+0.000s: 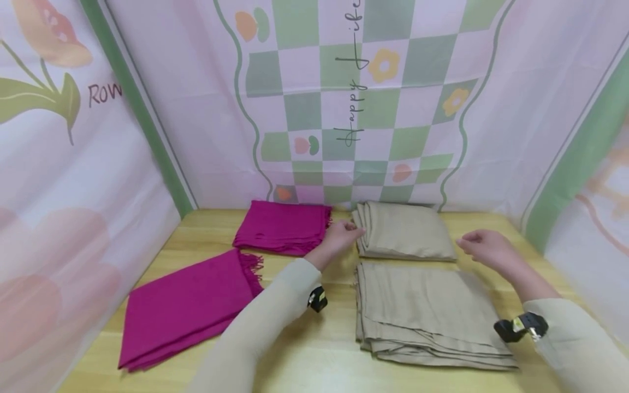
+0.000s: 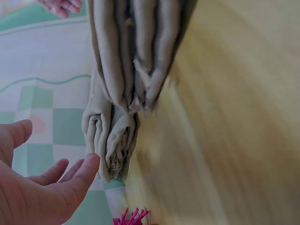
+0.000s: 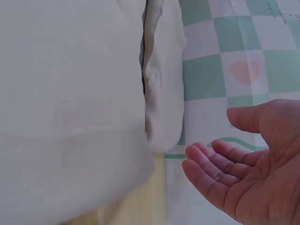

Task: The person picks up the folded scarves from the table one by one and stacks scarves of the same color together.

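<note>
Two folded beige cloths lie on the right half of the table, the far cloth (image 1: 408,229) behind the near cloth (image 1: 427,311). My left hand (image 1: 341,238) is by the far cloth's left edge, its fingertips right at the folds. In the left wrist view the left hand (image 2: 51,187) has its thumb and fingers spread apart, with nothing between them. Off the far cloth's right edge is my right hand (image 1: 486,248). The right wrist view shows that hand (image 3: 243,164) with loosely bent fingers and thumb apart, holding nothing, beside the far cloth (image 3: 166,93).
On the left half of the wooden table (image 1: 314,349) lie two folded magenta fringed cloths, one at the back (image 1: 285,226) and one nearer (image 1: 187,311), set at an angle. My left forearm reaches between the magenta and beige cloths. Printed curtains (image 1: 304,109) hang around the table.
</note>
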Motion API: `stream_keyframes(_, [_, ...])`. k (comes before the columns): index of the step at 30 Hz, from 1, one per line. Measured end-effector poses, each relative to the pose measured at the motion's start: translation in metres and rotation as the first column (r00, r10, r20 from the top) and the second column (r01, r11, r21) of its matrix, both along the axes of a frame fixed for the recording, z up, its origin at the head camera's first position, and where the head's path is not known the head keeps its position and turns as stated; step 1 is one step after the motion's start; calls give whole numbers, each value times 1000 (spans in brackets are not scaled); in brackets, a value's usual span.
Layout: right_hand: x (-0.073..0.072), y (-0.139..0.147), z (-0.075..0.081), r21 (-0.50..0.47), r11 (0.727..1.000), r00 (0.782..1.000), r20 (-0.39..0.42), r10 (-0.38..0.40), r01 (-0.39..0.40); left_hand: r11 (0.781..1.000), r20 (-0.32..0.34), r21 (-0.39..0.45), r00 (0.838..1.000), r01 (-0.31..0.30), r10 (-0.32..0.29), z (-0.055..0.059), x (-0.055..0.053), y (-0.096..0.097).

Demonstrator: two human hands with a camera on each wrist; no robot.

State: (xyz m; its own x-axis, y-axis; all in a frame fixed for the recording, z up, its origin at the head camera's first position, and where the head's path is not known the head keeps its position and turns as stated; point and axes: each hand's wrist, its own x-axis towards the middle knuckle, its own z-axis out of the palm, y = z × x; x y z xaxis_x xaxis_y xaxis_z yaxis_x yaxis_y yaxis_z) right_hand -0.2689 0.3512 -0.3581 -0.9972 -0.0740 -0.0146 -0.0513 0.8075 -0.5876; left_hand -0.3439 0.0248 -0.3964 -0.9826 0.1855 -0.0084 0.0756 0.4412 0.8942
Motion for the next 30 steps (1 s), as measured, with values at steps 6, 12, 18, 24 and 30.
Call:
stream_keyframes(6, [-20, -1, -2, 3, 1000, 999, 28, -26, 26, 998, 81, 31, 996, -46, 44, 3, -13, 12])
stream_keyframes(12, [-35, 2, -7, -8, 998, 998, 21, -66, 66, 991, 158, 105, 985, -89, 71, 2, -12, 22])
stream_keyframes(18, [-43, 7, -13, -19, 994, 993, 31, -111, 111, 988, 196, 109, 977, -107, 85, 0, -16, 30])
stream_keyframes(24, [-53, 13, -25, -98, 983, 984, 100, -147, 157, 991, 210, 91, 975, -93, 72, -4, -20, 32])
stream_keyframes(30, [-59, 15, -37, -209, 956, 967, 194, -168, 208, 992, 237, 95, 969, -88, 63, -8, -22, 33])
